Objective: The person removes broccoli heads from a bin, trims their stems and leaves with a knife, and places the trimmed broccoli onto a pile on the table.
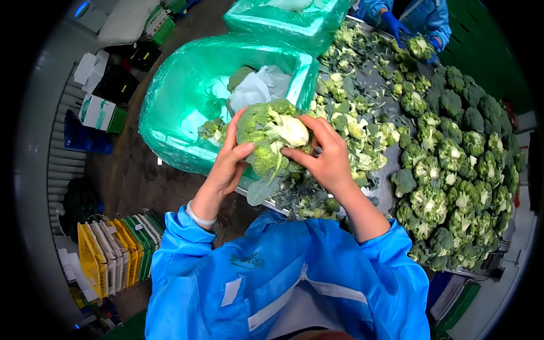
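A broccoli head (262, 136) is held up in front of me, its pale cut stem turned to the right and a long leaf hanging below. My left hand (229, 157) is closed around its left side, thumb on the florets. With thumb and fingers, my right hand (327, 152) grips the stem end. A small dark object shows under the right fingers; I cannot make out what it is. Just beyond my hands stands a crate lined with green plastic (170, 102), with some broccoli and a whitish sheet inside.
Trimmed leaves and stem pieces (360, 127) cover the metal table (384, 190). A big pile of broccoli heads (453, 170) rises at the right. Across the table, a person in blue gloves (394, 25) handles broccoli. Another lined crate (289, 20) stands behind; stacked crates (116, 249) stand lower left.
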{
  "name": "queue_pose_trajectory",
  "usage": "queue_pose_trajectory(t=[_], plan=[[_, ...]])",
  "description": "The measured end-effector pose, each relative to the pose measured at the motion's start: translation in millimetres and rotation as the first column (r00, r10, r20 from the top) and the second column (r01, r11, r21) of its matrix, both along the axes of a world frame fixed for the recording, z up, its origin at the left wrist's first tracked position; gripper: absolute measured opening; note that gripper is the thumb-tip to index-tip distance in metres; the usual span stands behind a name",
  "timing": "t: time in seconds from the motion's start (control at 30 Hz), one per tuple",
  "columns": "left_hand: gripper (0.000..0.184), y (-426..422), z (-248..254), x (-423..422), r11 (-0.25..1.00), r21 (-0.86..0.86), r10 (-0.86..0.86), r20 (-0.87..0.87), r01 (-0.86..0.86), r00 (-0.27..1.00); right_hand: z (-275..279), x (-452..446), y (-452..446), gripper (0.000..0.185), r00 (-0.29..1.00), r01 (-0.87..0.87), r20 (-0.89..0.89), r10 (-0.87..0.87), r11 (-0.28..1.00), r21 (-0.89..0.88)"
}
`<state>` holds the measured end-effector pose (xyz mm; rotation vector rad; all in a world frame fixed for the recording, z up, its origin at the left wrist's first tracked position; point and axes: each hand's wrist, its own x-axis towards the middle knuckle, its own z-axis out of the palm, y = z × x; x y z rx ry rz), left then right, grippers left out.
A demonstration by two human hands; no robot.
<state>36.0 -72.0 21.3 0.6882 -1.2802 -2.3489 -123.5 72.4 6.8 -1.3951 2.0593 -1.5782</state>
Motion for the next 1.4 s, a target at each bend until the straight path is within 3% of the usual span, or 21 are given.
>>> queue_pose_trajectory(t=[0.13, 0.17, 0.2, 0.23, 0.3, 0.33, 0.37, 0.43, 0.47, 0.53, 0.6, 0.63, 0.67, 0.73, 0.8, 1.0, 1.03, 1.17, 1.23, 1.33, 1.4], plan=[[0.118, 21, -23, 0, 0.894, -0.405, -0.160, 0.106, 0.190, 0.981, -21, -5, 26, 0.058, 0.987, 0.054, 0.150, -0.048, 0.998, -0.032], [0.123, 20, -32, 0, 0.839, -0.488, -0.191, 0.150, 0.241, 0.970, -21, -6, 36, 0.049, 0.980, 0.056, 0.190, -0.062, 0.998, 0.037], [0.129, 19, -37, -1, 0.770, -0.565, -0.223, 0.194, 0.295, 0.955, -31, -5, 36, 0.035, 0.868, 0.137, 0.476, -0.140, 0.990, 0.042], [0.129, 18, -38, 0, 0.578, -0.726, -0.259, 0.271, 0.373, 0.927, -36, -12, 44, 0.032, 0.775, 0.124, 0.620, -0.122, 0.991, 0.040], [0.125, 36, -43, -5, 0.702, -0.599, -0.250, 0.299, 0.385, 0.921, -35, -26, 59, 0.033, 0.532, 0.100, 0.844, -0.072, 0.995, 0.022], [0.123, 47, -48, -9, 0.760, -0.528, -0.241, 0.312, 0.379, 0.919, -33, -12, 55, 0.032, 0.682, 0.161, 0.721, -0.121, 0.987, 0.014], [0.112, 55, -60, -10, 0.691, -0.599, -0.218, 0.360, 0.404, 0.907, -37, -10, 56, 0.031, 0.696, 0.090, 0.715, -0.068, 0.996, 0.008], [0.105, 73, -70, -14, 0.793, -0.445, -0.255, 0.377, 0.416, 0.890, -42, -6, 55, 0.028, 0.710, 0.012, 0.704, 0.006, 1.000, -0.021], [0.103, 76, -82, -17, 0.838, -0.356, -0.288, 0.353, 0.413, 0.890, -46, -8, 57, 0.020, 0.834, -0.006, 0.552, 0.016, 1.000, -0.019], [0.100, 78, -89, -25, 0.878, -0.264, -0.315, 0.311, 0.400, 0.897, -41, -23, 64, 0.017, 0.877, -0.023, 0.480, 0.016, 1.000, 0.007], [0.090, 76, -93, -28, 0.915, -0.144, -0.338, 0.239, 0.377, 0.910, -19, -44, 80, 0.021, 0.918, 0.060, 0.395, -0.029, 0.996, -0.067], [0.087, 70, -87, -29, 0.927, -0.058, -0.351, 0.205, 0.369, 0.914, -6, -53, 97, 0.025, 0.958, 0.129, 0.257, -0.128, 0.992, 0.015], [0.083, 64, -78, -31, 0.932, 0.022, -0.359, 0.171, 0.361, 0.918, -8, -60, 109, 0.028, 0.978, 0.208, -0.003, -0.208, 0.978, -0.022], [0.080, 55, -64, -31, 0.942, 0.140, -0.325, 0.145, 0.306, 0.935, -32, -68, 137, 0.034, 0.880, 0.193, -0.439, -0.180, 0.981, -0.015], [0.077, 50, -60, -28, 0.937, 0.236, -0.293, 0.130, 0.258, 0.947, -45, -57, 148, 0.037, 0.836, 0.152, -0.546, -0.065, 0.982, 0.115], [0.073, 56, -60, -28, 0.892, 0.356, -0.356, 0.170, 0.280, 0.919, -63, -41, 144, 0.039, 0.772, 0.166, -0.628, 0.098, 0.923, 0.348], [0.073, 64, -55, -29, 0.928, 0.234, -0.336, 0.198, 0.289, 0.921, -61, -38, 141, 0.038, 0.764, 0.179, -0.634, 0.115, 0.907, 0.380], [0.075, 83, -43, -24, 0.942, 0.235, -0.305, 0.289, 0.241, 0.907, -63, -24, 132, 0.030, 0.719, 0.236, -0.690, 0.084, 0.904, 0.356], [0.076, 87, -47, -16, 0.969, 0.133, -0.242, 0.312, 0.210, 0.919, -67, -17, 130, 0.025, 0.695, 0.264, -0.715, 0.068, 0.902, 0.342], [0.082, 89, -52, -9, 0.985, -0.116, -0.082, 0.346, 0.129, 0.935, -94, -20, 135, 0.036, 0.824, 0.302, -0.559, 0.095, 0.761, 0.574], [0.085, 76, -62, 3, 0.921, -0.379, 0.036, 0.320, 0.093, 0.947, -170, -61, 164, 0.040, 0.936, 0.344, -0.342, -0.081, 0.414, 0.843]])
